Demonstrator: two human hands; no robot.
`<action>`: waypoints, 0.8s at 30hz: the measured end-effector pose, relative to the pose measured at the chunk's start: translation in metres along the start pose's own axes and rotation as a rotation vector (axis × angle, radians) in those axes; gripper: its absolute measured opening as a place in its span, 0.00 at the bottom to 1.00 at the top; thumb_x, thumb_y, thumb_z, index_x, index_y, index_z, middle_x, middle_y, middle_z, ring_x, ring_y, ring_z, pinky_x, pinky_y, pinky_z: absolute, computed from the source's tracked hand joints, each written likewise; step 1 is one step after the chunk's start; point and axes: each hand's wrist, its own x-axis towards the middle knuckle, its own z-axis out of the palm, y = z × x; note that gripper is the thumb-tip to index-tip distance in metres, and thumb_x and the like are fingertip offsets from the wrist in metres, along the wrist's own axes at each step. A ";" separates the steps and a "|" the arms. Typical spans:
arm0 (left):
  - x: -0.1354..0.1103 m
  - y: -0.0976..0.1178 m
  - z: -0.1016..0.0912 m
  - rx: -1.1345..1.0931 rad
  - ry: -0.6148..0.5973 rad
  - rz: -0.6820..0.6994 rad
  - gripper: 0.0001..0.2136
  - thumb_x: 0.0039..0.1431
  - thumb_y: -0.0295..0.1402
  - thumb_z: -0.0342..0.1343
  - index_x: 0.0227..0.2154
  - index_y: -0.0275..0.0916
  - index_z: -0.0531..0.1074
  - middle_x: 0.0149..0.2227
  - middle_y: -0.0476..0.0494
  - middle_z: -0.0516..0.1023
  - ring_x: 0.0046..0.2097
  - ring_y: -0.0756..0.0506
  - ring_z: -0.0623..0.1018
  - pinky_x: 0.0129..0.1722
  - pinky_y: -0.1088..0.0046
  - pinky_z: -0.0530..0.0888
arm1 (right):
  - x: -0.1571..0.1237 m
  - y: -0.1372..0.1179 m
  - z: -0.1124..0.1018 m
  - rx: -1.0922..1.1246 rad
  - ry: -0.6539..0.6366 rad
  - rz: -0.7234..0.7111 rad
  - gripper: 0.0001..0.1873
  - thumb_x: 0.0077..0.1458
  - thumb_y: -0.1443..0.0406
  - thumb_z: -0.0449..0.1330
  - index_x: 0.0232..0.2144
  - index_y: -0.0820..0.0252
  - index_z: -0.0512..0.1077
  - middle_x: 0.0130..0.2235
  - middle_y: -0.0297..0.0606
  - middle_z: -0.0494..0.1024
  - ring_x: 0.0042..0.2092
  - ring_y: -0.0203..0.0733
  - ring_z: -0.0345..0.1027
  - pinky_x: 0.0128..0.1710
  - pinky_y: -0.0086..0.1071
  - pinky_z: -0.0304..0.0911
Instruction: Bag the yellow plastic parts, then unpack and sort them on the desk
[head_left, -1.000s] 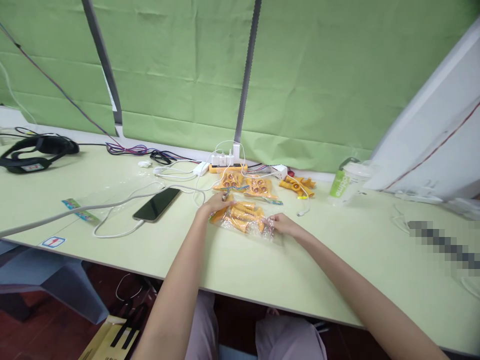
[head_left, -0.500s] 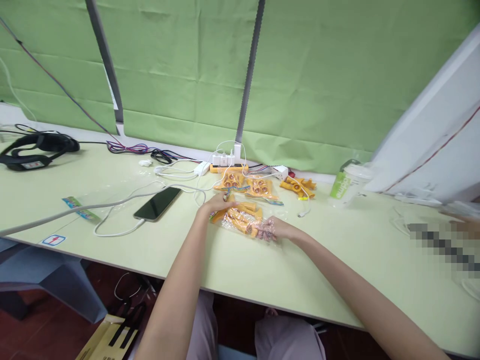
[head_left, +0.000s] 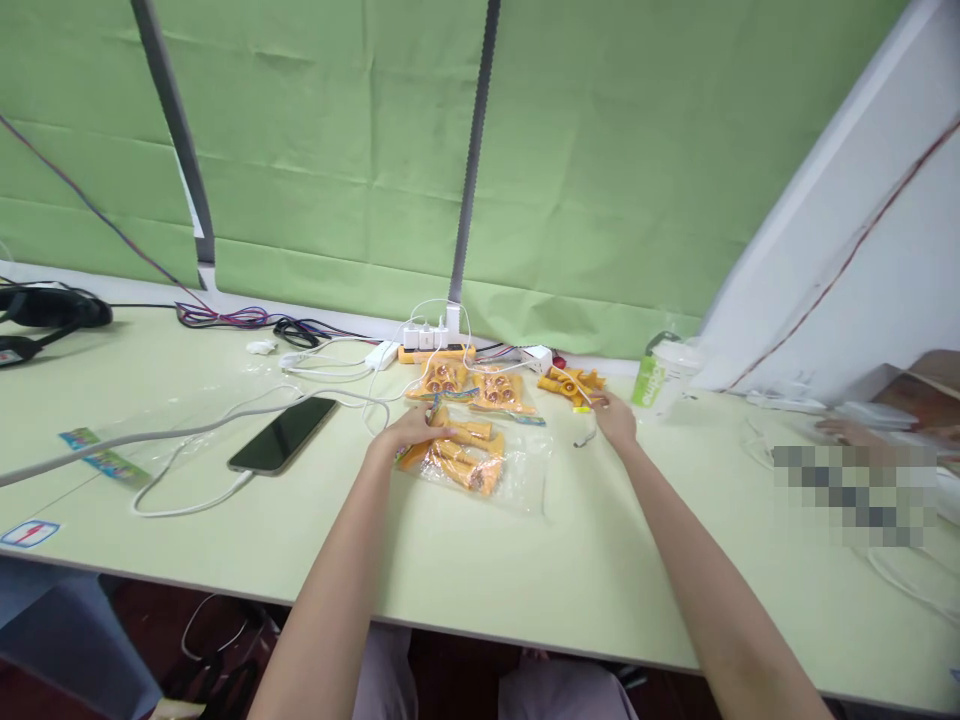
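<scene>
My left hand (head_left: 410, 428) is closed on the upper left edge of a clear plastic bag (head_left: 525, 478) lying on the table. Several yellow plastic toy parts (head_left: 466, 452) show inside it. Farther right, my right hand (head_left: 616, 422) reaches to the right edge of a loose cluster of yellow plastic pieces (head_left: 571, 384). Its fingertips are partly hidden, so I cannot see whether they grip a piece. A white cable runs across that cluster to its plug (head_left: 585, 438). Behind the bag lie two more packets, one left (head_left: 442, 377) and one right (head_left: 499, 388), with yellow parts inside.
A yellow power strip (head_left: 435, 354) with white chargers stands against the green curtain. A phone (head_left: 285, 436) on a cable and a torn colourful wrapper (head_left: 105, 456) lie left. At the right stand a cup (head_left: 666, 380) and another person's hand (head_left: 847, 432).
My right hand has let go of the bag's right side and moved right and away to the loose yellow pieces. The bag lies flatter under my left hand. The view has shifted right.
</scene>
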 end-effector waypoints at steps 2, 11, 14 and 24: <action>0.001 -0.002 0.001 -0.003 0.021 -0.017 0.40 0.35 0.52 0.63 0.53 0.37 0.62 0.52 0.36 0.72 0.51 0.36 0.72 0.47 0.68 0.69 | 0.018 0.018 0.004 -0.151 0.139 -0.007 0.25 0.54 0.69 0.45 0.54 0.63 0.64 0.51 0.50 0.71 0.51 0.50 0.63 0.48 0.40 0.59; 0.010 -0.012 0.003 -0.003 0.022 -0.007 0.43 0.34 0.53 0.63 0.55 0.38 0.61 0.54 0.36 0.70 0.53 0.36 0.71 0.50 0.67 0.68 | 0.042 0.034 0.021 -0.528 -0.026 -0.082 0.21 0.59 0.61 0.46 0.53 0.59 0.63 0.49 0.50 0.73 0.51 0.52 0.66 0.52 0.52 0.51; 0.010 -0.012 0.002 0.016 0.003 -0.016 0.43 0.36 0.54 0.62 0.56 0.38 0.60 0.55 0.35 0.69 0.54 0.36 0.71 0.51 0.67 0.67 | 0.035 0.039 0.017 -0.458 0.034 -0.005 0.23 0.58 0.58 0.48 0.53 0.61 0.61 0.46 0.51 0.75 0.49 0.54 0.67 0.49 0.49 0.54; 0.007 -0.008 0.002 0.039 -0.007 -0.027 0.43 0.38 0.56 0.59 0.56 0.37 0.59 0.62 0.33 0.60 0.60 0.35 0.64 0.55 0.67 0.63 | -0.028 0.057 -0.047 -0.370 -0.290 -0.160 0.27 0.58 0.49 0.44 0.46 0.57 0.72 0.38 0.45 0.78 0.39 0.48 0.71 0.39 0.38 0.62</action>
